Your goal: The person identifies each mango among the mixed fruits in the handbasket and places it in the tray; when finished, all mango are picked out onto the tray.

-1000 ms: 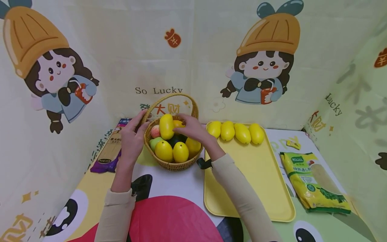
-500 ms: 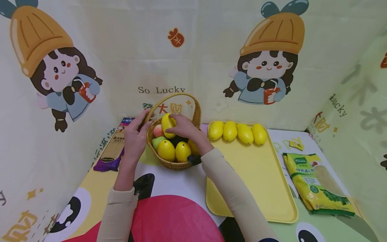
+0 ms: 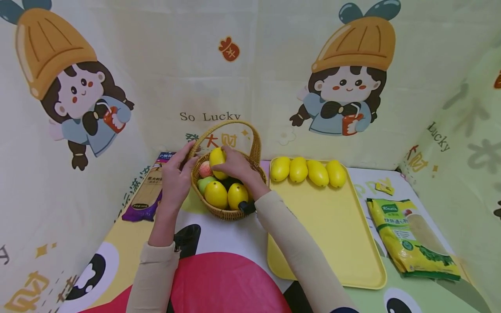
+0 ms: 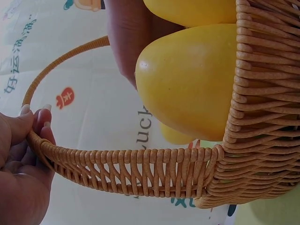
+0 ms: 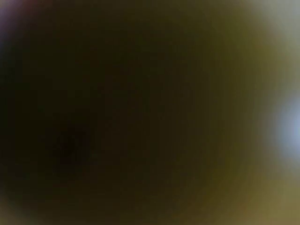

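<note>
A wicker basket (image 3: 227, 214) full of fruit stands on the table. My left hand (image 3: 176, 176) grips the left side of its arched handle (image 4: 140, 173), thumb and fingers curled around the wicker. Over the basket, my right hand (image 3: 240, 167) pinches a yellow mango (image 3: 216, 157) at the top of the pile. Around it lie a pink peach (image 3: 205, 169), a green fruit (image 3: 205, 184) and more yellow mangoes (image 3: 216, 194). A dark fruit is partly hidden beneath the right hand. In the right wrist view everything is dark and blurred.
Right of the basket lies a yellow tray (image 3: 328, 234), with several mangoes (image 3: 298, 169) in a row along its far edge. A Knorr bag (image 3: 411, 239) and a small yellow packet (image 3: 384, 188) are farther right. A purple noodle pack (image 3: 145, 195) lies left.
My right hand has moved left onto the upper mango and closed its fingers and thumb on it. The left hand keeps its grip on the handle. The head view has shifted slightly.
</note>
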Action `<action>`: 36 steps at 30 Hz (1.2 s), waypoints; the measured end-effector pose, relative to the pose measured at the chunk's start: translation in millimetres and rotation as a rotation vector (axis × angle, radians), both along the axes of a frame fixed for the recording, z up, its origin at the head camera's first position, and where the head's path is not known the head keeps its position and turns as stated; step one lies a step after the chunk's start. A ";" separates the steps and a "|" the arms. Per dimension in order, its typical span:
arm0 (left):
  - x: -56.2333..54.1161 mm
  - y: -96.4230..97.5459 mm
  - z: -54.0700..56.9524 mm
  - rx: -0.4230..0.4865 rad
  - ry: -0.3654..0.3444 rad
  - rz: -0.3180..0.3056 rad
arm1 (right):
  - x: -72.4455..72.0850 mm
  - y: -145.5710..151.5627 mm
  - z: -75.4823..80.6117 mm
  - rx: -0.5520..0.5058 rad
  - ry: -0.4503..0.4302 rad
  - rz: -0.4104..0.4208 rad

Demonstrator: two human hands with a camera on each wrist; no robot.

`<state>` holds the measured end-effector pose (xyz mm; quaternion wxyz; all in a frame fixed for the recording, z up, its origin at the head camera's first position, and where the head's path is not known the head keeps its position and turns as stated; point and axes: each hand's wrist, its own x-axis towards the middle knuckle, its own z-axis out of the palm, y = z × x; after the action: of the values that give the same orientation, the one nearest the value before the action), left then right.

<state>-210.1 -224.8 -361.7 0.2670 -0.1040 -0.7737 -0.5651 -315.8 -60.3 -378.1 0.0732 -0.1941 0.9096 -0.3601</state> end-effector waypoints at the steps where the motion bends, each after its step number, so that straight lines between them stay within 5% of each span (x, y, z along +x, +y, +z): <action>1: -0.3 0.1 0.0 0.000 0.002 0.001 | -0.4 -0.7 -0.6 -0.015 -0.002 -0.001; 18: -4.9 2.4 -3.8 -0.011 0.004 0.004 | 3.1 2.0 -0.5 -0.074 0.007 0.026; 36: -2.3 2.0 -1.3 -0.005 0.014 0.011 | 11.1 37.8 10.3 -0.131 0.081 -0.001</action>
<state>-212.4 -222.8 -363.0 0.2753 -0.1042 -0.7738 -0.5608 -304.7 -22.5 -367.9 0.0233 -0.2125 0.8864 -0.4107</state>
